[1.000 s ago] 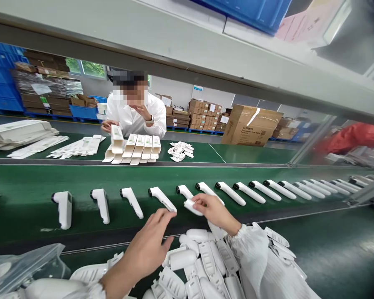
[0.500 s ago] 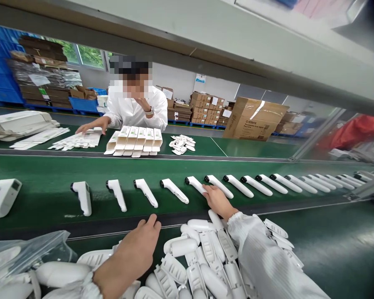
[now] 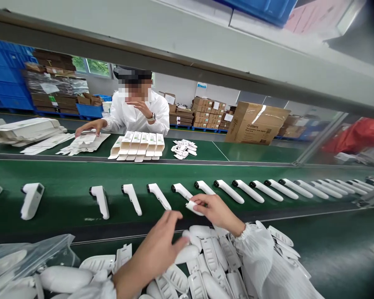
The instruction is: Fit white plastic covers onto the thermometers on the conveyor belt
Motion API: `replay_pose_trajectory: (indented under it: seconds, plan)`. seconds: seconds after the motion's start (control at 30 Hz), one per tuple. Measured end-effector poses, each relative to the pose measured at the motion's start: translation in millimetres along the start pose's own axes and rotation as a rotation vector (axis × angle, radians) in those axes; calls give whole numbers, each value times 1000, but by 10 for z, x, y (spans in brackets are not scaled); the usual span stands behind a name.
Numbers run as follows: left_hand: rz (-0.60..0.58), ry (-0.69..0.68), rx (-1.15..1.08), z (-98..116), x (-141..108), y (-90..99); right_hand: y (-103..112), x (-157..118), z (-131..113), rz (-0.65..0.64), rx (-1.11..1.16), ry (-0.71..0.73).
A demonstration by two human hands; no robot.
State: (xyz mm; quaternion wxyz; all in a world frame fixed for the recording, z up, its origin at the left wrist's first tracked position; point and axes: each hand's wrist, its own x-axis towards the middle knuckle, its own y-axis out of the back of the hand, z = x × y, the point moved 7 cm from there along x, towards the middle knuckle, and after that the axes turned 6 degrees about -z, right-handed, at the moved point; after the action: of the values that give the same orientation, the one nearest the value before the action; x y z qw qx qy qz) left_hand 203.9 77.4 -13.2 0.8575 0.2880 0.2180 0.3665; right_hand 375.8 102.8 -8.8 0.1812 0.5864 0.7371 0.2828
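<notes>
We see our right hand [image 3: 216,209] pinching a small white plastic cover piece [image 3: 193,207] between thumb and fingertips, held just above the near edge of the green conveyor belt [image 3: 65,199], beside the handle end of one white handheld thermometer [image 3: 181,191]. The piece's long axis runs roughly left to right, tilted slightly down toward the right. Our left hand [image 3: 162,245] reaches forward with fingers loosely spread, clamped on nothing, hovering over the heap of white shell parts [image 3: 205,261] at the near edge.

Progress, as we judge it: a long row of thermometers lies on the belt, dark sensor heads pointing up-left, handles trailing toward us and to the right. Whether those already carry covers we cannot tell. The heap is still large, so much seems left.

Left of the heap lies a clear plastic bag [image 3: 25,257] of parts. Across the belt a person in a white coat [image 3: 137,114] touches flat carton blanks [image 3: 81,143]; folded boxes [image 3: 140,145] stand alongside.
</notes>
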Motion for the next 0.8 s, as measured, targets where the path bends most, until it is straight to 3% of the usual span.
replay_pose_trajectory:
  seconds: [0.07, 0.13, 0.23, 0.33, 0.5, 0.57, 0.63, 0.73, 0.8]
  plan:
    - [-153, -31, 250, 50, -102, -230, 98, 64, 230, 71, -133, -46]
    - [-272, -59, 469, 54, -176, -425, 89, 124, 413, 62, -282, -110]
    - [-283, -100, 612, 40, -177, -528, -4, 197, 580, 23, -537, -206]
    - [-207, -75, 558, 0, -117, -410, -62, 281, 629, 27, -708, -209]
    - [-126, 83, 291, -164, -90, -61, -2, 338, 602, 57, -733, -203]
    - [-93, 142, 142, -254, -107, 35, 54, 268, 427, 143, -665, -150]
    - [-80, 175, 43, -329, -122, 69, 24, 157, 177, 155, -406, -41]
    - [-83, 92, 35, -309, -116, 54, -298, -12, -195, -168, 111, 55]
    - [-95, 14, 100, -241, -105, 28, -489, -113, -375, -326, 240, 50]
